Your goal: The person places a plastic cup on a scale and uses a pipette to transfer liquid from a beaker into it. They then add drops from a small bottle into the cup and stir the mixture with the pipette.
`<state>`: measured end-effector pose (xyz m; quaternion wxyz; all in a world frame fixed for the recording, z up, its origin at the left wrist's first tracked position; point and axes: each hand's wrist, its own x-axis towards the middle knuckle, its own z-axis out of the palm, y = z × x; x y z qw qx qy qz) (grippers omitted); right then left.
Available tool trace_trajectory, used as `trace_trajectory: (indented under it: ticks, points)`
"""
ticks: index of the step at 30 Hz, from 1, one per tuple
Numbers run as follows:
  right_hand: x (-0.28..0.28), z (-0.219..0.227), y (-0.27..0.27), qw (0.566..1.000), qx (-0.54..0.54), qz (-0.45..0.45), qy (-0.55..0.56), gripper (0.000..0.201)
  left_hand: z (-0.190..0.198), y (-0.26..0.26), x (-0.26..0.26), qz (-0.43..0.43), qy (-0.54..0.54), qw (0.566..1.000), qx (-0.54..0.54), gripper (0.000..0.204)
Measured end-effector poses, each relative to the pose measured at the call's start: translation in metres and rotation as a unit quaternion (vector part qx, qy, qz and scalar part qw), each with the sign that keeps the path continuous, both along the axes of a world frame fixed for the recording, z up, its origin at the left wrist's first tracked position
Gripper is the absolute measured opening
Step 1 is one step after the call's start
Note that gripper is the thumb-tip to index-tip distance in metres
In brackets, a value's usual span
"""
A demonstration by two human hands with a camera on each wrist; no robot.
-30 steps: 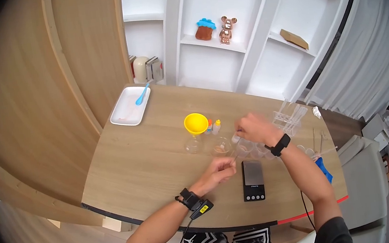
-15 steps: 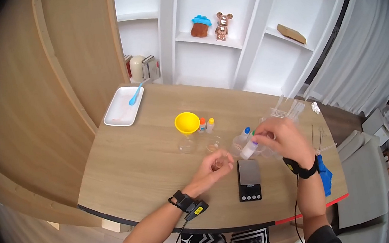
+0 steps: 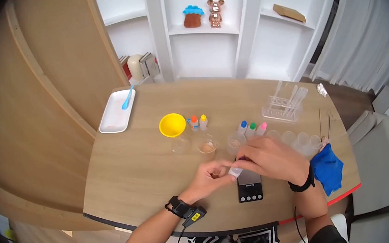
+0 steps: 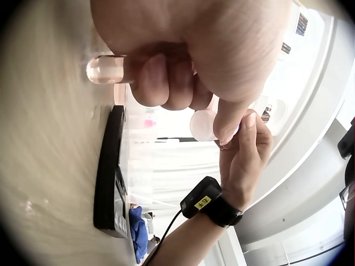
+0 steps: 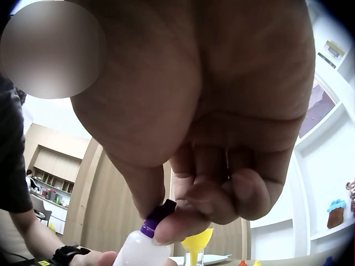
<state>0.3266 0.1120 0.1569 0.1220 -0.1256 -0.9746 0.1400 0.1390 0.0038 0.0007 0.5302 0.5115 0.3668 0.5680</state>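
Observation:
A small white dropper bottle (image 5: pixel 141 252) with a purple cap (image 5: pixel 158 217) is between both hands above the black digital scale (image 3: pixel 250 193). My right hand (image 3: pixel 274 158) pinches the cap between thumb and index finger. Thumb and forefinger of my left hand (image 3: pixel 208 181) grip the bottle's body, whose round base (image 4: pixel 203 125) faces the left wrist camera. The other left fingers curl round a clear test tube (image 4: pixel 104 70); its rounded end sticks out past them. Beyond the hands, a clear cup (image 3: pixel 206 145) holds something brownish.
A yellow funnel (image 3: pixel 172 125) stands left, near orange- and yellow-capped bottles (image 3: pixel 203 123). Blue-, green- and pink-capped bottles (image 3: pixel 253 130) stand behind several clear cups (image 3: pixel 304 141). A test tube rack (image 3: pixel 279 113), a blue cloth (image 3: pixel 328 167) and a white tray (image 3: pixel 116 126) lie further out.
My right hand has brought the purple-capped bottle from the row of bottles toward the left hand. The left hand now grips its body while still holding the tube.

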Motion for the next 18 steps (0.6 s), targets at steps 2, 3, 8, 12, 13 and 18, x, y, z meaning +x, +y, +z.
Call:
trace_trajectory:
  ticks: [2,3,8,12,13,18]
  points:
    - [0.003,0.003,-0.002,1.0,-0.002,0.005,-0.004,0.022,0.002,-0.003,0.001,0.001,-0.001,1.0,-0.028,0.031]
    - [0.004,0.002,-0.001,1.0,0.0,0.026,-0.004,0.015,0.003,-0.003,0.001,0.001,0.0,0.999,-0.041,0.03]
    - [0.013,0.001,0.001,0.997,0.017,0.079,0.008,0.018,0.0,-0.004,-0.001,-0.002,0.029,0.998,-0.048,0.03]
    - [0.015,0.006,-0.001,0.994,-0.029,0.095,0.037,0.024,-0.005,-0.004,-0.002,-0.007,0.027,0.999,-0.036,0.029]
    - [0.013,0.003,0.0,0.993,-0.039,0.097,0.06,0.023,-0.002,-0.004,-0.001,-0.004,0.036,0.999,-0.04,0.029]
    - [0.011,0.003,-0.002,0.999,-0.031,0.031,0.027,0.019,0.003,-0.005,-0.001,0.009,0.042,0.998,-0.055,0.028]
